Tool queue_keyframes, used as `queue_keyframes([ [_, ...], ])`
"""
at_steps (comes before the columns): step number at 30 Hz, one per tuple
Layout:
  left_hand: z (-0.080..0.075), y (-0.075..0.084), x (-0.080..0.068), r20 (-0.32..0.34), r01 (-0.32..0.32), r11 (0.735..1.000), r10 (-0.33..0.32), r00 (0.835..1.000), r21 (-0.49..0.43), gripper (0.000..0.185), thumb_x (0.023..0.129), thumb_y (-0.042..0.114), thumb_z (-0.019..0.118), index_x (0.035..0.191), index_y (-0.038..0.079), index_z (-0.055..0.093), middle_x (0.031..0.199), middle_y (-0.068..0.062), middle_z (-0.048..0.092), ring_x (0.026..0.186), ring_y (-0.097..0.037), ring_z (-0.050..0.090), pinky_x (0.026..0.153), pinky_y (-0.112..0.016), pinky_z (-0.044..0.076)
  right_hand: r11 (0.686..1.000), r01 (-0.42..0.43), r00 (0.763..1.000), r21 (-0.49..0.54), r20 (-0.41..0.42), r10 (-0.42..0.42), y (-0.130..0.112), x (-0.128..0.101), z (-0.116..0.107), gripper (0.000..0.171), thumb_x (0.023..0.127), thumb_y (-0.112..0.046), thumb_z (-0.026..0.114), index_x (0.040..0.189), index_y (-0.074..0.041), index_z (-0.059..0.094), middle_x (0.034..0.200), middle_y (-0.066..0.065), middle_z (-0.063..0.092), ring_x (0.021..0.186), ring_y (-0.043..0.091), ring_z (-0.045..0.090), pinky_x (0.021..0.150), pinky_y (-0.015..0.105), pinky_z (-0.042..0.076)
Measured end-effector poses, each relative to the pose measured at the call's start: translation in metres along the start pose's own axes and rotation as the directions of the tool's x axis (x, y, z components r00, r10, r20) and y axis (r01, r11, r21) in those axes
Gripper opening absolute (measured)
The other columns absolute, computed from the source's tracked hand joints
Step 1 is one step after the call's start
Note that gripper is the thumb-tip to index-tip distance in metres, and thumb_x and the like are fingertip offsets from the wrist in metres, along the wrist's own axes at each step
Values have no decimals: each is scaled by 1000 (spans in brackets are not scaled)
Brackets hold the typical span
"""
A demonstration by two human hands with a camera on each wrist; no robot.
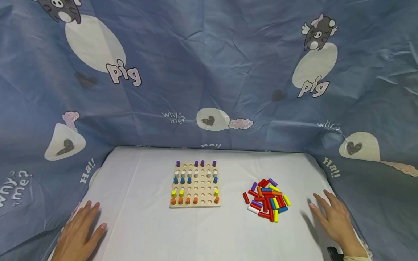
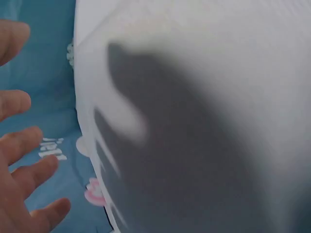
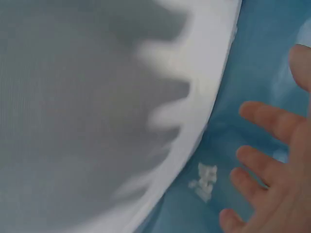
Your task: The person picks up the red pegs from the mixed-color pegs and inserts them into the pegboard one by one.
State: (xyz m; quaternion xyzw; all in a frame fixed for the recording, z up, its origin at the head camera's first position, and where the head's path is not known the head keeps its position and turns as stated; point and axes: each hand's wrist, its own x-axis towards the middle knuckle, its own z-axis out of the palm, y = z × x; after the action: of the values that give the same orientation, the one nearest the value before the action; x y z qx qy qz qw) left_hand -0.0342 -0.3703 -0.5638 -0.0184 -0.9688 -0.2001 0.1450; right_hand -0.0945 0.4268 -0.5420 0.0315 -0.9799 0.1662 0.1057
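Note:
A square wooden pegboard [image 1: 195, 185] lies mid-table with purple, white, blue, yellow and orange pegs standing in some holes. To its right sits a loose pile of coloured pegs [image 1: 267, 199], mostly red. My left hand [image 1: 80, 232] lies flat and empty at the table's front left corner, fingers straight. My right hand [image 1: 333, 217] hovers open at the front right, just right of the peg pile, holding nothing. In the wrist views, my left hand's fingers [image 2: 22, 145] and my right hand's fingers [image 3: 265, 165] are spread above the table edge.
A white cloth covers the table [image 1: 143, 217]. A blue printed sheet [image 1: 209, 72] hangs behind and at both sides, draping past the table edges [image 2: 85, 145]. A dark object [image 1: 334, 252] shows at my right wrist.

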Motion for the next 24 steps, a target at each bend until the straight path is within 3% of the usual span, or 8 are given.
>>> queue_keyframes([
  [3, 2, 11, 7, -25, -9, 1000, 8, 1000, -25, 76, 98, 29, 74, 160, 1, 41, 157, -38, 41, 139, -61, 41, 116, -77, 22, 998, 69, 992, -3, -103, -69, -20, 4, 9, 45, 99, -35, 75, 130, -3, 69, 136, 32, 56, 119, 57, 51, 91, 73, 37],
  [6, 8, 28, 17, -45, -5, 999, 3, 999, -48, 75, 94, 28, 80, 153, -3, 48, 145, -37, 54, 125, -59, 51, 97, -75, 38, 990, 143, 979, -7, -148, -143, -44, 8, 18, 36, 88, -27, 85, 115, -5, 77, 110, 18, 66, 103, 41, 58, 84, 62, 44],
  [10, 23, 56, 31, -37, 38, 997, -41, 999, -72, 73, 90, 28, 84, 148, -4, 53, 120, -26, 66, 104, -41, 61, 83, -60, 50, 976, 219, 972, 7, -89, -217, -75, 10, 33, 26, 82, -26, 92, 100, -12, 81, 91, 0, 66, 89, 19, 57, 75, 45, 47],
  [12, 32, 70, 38, -9, 70, 993, -71, 997, -91, 74, 89, 28, 85, 148, -2, 54, 110, -18, 67, 91, -28, 59, 75, -46, 49, 969, 246, 969, 9, -42, -245, -88, 12, 41, 23, 81, -28, 93, 97, -16, 81, 88, -7, 64, 85, 12, 52, 74, 39, 46],
  [15, 48, 91, 47, 45, 102, 987, -97, 994, -125, 78, 87, 32, 87, 150, 0, 53, 106, -10, 66, 77, -14, 49, 66, -31, 39, 962, 273, 962, 15, 20, -273, -105, 13, 52, 24, 81, -32, 93, 96, -20, 80, 87, -12, 62, 84, 7, 49, 74, 36, 45],
  [19, 69, 113, 57, 111, 124, 980, -108, 988, -155, 87, 84, 39, 89, 152, 0, 51, 111, -9, 69, 73, -10, 45, 66, -27, 37, 955, 296, 953, 17, 60, -297, -120, 15, 63, 25, 80, -35, 94, 95, -21, 80, 87, -14, 62, 86, 6, 49, 77, 35, 47],
  [24, 88, 130, 67, 142, 121, 977, -96, 985, -178, 94, 80, 44, 92, 153, 0, 51, 113, -8, 70, 76, -13, 47, 70, -31, 40, 943, 333, 942, 7, 38, -333, -127, 16, 72, 25, 75, -32, 98, 89, -23, 79, 82, -18, 60, 81, 4, 45, 72, 29, 42],
])
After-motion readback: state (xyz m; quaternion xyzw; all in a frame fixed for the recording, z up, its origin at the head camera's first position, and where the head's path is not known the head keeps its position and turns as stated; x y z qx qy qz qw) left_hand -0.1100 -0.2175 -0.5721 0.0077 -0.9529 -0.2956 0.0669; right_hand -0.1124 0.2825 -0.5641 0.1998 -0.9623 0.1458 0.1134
